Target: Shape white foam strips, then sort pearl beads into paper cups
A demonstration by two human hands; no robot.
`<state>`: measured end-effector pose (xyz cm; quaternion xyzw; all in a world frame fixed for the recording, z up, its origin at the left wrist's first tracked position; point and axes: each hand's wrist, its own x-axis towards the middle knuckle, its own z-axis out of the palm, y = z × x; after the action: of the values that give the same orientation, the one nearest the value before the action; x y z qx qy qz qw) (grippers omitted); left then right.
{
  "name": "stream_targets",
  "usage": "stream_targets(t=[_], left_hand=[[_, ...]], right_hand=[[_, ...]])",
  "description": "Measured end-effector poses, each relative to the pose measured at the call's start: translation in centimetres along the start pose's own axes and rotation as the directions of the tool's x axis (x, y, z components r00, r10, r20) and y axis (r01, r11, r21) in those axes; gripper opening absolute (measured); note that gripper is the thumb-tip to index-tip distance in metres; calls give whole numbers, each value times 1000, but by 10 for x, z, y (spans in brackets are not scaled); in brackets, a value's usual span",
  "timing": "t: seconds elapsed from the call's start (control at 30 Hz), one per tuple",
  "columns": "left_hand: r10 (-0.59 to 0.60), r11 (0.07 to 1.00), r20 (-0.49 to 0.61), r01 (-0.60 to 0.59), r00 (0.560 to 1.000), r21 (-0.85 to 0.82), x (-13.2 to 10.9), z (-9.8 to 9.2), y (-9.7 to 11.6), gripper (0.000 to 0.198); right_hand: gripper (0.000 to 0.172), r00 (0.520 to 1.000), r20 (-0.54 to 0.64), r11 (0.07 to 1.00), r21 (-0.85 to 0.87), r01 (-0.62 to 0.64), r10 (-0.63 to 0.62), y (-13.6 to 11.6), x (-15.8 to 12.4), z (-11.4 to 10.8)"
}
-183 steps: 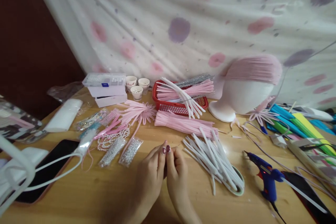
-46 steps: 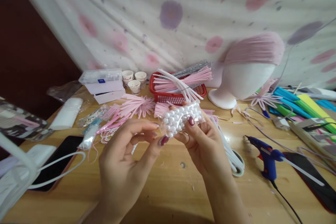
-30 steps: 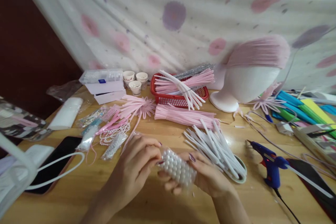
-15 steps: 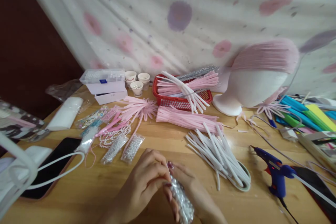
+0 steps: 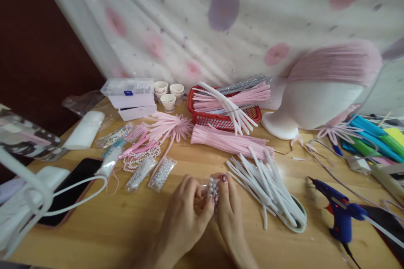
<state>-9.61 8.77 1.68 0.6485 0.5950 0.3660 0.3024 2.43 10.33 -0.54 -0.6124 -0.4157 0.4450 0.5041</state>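
Observation:
Between my two hands, low in the middle of the head view, is a small clear bag of pearl beads (image 5: 213, 186). My left hand (image 5: 187, 214) pinches its left side, fingers closed. My right hand (image 5: 229, 206) grips the other side, with the thumb on top of the plastic. Much of the bag is hidden behind the fingers. Just beyond my left hand lie two more bead packets, one bag of larger pearls (image 5: 162, 174) and one of smaller beads (image 5: 141, 173). A bundle of white pipe cleaners (image 5: 268, 191) lies to the right of my right hand.
A blue glue gun (image 5: 336, 206) stands at the right with its cord. Behind are pink pipe cleaners (image 5: 230, 141), a red basket (image 5: 213, 121), paper cups (image 5: 168, 103) and a foam head (image 5: 325, 103). A phone (image 5: 71, 193) and white cable (image 5: 77, 208) lie left.
The bead bag has swung from hanging down toward me to upright between my fingers. My right hand has turned, its thumb now on the bag's front. The view has shifted slightly left.

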Motion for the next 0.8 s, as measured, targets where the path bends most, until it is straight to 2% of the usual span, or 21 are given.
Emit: stream_targets(t=[0.1,0.2,0.27,0.37,0.43,0.57,0.63,0.73,0.8], left_hand=[[131,986,106,-140,986,87,-3,9,-1,22],[138,965,122,-161,983,205,-3,11,-2,29],[108,964,142,-138,984,227,-1,10,-1,31],[19,995,195,-38,981,93,1,9,5,32],[-18,1000,238,17,971,4,2,9,9,32],[6,996,266,19,964,-90,1,13,9,31],[10,990,265,28,964,-141,0,17,4,31],[-7,969,269,73,963,-234,-2,23,-3,39],[-25,945,302,122,953,-305,-1,26,-7,49]], right_hand=[[48,997,-30,996,-65,62,-65,5,-3,0],[42,998,26,995,-73,65,-63,10,-8,-1],[39,998,43,995,-89,47,-43,21,-12,-2],[48,997,-44,988,-145,62,-69,50,-14,-6],[56,985,-68,975,-166,146,-159,70,-10,-9],[64,970,-94,965,-162,206,-223,86,-1,-14],[59,974,-115,972,-154,179,-197,81,-1,-18],[55,993,-105,995,-90,52,-62,67,-2,-22],[53,998,-59,999,-29,-39,37,58,-1,-25]])
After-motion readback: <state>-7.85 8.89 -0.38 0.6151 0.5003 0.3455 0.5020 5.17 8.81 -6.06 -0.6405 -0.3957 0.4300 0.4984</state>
